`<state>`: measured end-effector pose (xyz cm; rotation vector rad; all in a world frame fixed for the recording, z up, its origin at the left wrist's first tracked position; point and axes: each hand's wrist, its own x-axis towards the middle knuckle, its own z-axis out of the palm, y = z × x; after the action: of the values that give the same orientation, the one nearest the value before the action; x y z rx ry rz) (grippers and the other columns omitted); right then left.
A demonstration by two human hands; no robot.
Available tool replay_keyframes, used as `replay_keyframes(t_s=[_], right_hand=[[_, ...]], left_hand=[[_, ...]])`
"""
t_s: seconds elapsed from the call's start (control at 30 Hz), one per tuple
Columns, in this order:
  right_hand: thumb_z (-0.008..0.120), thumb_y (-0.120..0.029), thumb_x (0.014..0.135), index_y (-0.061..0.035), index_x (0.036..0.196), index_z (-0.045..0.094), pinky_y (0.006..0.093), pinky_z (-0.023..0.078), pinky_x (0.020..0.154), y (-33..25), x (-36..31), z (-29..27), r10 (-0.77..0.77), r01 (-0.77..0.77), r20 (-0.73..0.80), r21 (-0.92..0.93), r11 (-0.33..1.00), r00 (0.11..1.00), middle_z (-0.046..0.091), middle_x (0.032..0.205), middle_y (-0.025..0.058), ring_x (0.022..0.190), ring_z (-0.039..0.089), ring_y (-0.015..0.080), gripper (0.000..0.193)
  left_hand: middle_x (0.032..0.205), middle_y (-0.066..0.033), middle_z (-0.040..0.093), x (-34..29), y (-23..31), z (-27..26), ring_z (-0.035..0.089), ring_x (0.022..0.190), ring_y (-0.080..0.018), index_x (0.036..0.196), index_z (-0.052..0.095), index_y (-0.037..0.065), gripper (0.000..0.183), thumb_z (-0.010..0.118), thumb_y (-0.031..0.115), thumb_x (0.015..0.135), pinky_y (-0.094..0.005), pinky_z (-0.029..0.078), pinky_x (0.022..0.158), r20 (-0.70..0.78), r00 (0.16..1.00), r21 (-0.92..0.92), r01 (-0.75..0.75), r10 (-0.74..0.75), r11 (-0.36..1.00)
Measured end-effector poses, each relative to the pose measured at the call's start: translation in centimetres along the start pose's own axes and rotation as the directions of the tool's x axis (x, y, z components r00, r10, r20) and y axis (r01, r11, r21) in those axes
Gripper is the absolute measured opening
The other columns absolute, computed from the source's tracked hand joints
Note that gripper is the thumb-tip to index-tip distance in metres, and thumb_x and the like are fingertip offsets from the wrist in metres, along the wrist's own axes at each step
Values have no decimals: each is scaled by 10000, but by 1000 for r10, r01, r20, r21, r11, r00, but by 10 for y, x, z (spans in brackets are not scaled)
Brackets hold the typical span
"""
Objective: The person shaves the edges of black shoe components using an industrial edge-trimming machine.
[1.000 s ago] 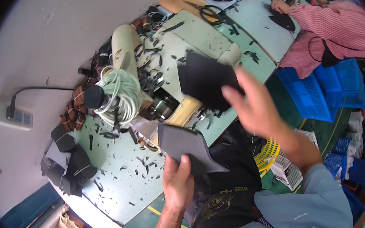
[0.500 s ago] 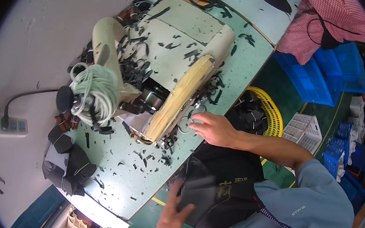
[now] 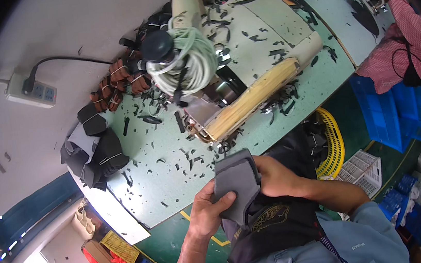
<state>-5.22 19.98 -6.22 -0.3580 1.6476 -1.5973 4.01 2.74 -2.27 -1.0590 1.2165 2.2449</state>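
A small stack of dark grey sheet pieces point(image 3: 236, 183), fabric or leather by its look, is held up over my lap in front of the table's near edge. My left hand point(image 3: 210, 210) grips its left side, thumb flat on the top piece and fingers underneath. Against the stack's right edge is my right hand point(image 3: 278, 177), closed round it with most of the fingers hidden behind. Just beyond the stack stands a cream bench machine point(image 3: 310, 50), with a yellowish padded strip point(image 3: 253, 98) along its front.
Dark scraps litter the pale green table point(image 3: 160, 189). Tied black bundles point(image 3: 97, 160) lie at its left, brown bundles point(image 3: 119, 71) behind. A pale cord coil point(image 3: 194, 60) hangs on the machine. A yellow basket point(image 3: 334, 143) stands right; a co-worker's checked sleeve point(image 3: 408, 20) shows far right.
My right hand has left the machine's front and come down to the stack. My left hand, blurred earlier with dark pieces, has risen, and both now hold the stack. The view has shifted.
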Motion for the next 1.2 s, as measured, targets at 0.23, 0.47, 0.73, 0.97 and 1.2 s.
replay_keyframes(t_s=[0.23,0.47,0.73,0.97,1.2], right_hand=[[567,-398,952,-37,1414,361,268,436,676,-18,-20,-25,-78,-359,395,887,290,915,361,558,-47,567,415,75,622],[621,-182,907,-48,1032,604,254,442,587,34,-22,-45,194,-523,486,780,344,852,513,668,-2,623,533,97,184],[647,-178,878,-50,1031,599,299,489,618,-34,-30,5,135,30,327,-454,890,935,577,767,46,690,606,161,204],[682,-71,857,-84,1312,398,262,496,797,10,-40,2,215,-138,-250,293,946,944,563,994,41,904,585,135,537],[529,3,913,-154,1375,382,285,516,761,49,-77,-62,427,95,-638,618,780,641,598,1028,62,875,593,129,510]], left_hand=[[1093,-102,677,-6,15,-8,661,929,-192,1206,608,-24,368,669,18,845,-320,527,829,67,954,582,-275,293,765],[1081,-150,652,-2,40,-51,652,940,-195,1228,534,2,460,720,50,810,-276,517,813,30,968,-291,-228,247,929],[901,-113,709,29,8,-67,641,921,-194,1074,661,-51,312,710,99,805,-303,506,833,78,889,321,406,-451,856],[1151,-122,653,13,-25,3,614,992,-160,1338,516,19,510,676,161,875,-293,496,863,27,990,635,-123,137,762],[1054,-46,689,71,75,-100,653,844,-154,1154,670,88,245,551,149,950,-285,532,727,-154,924,796,-94,351,598]])
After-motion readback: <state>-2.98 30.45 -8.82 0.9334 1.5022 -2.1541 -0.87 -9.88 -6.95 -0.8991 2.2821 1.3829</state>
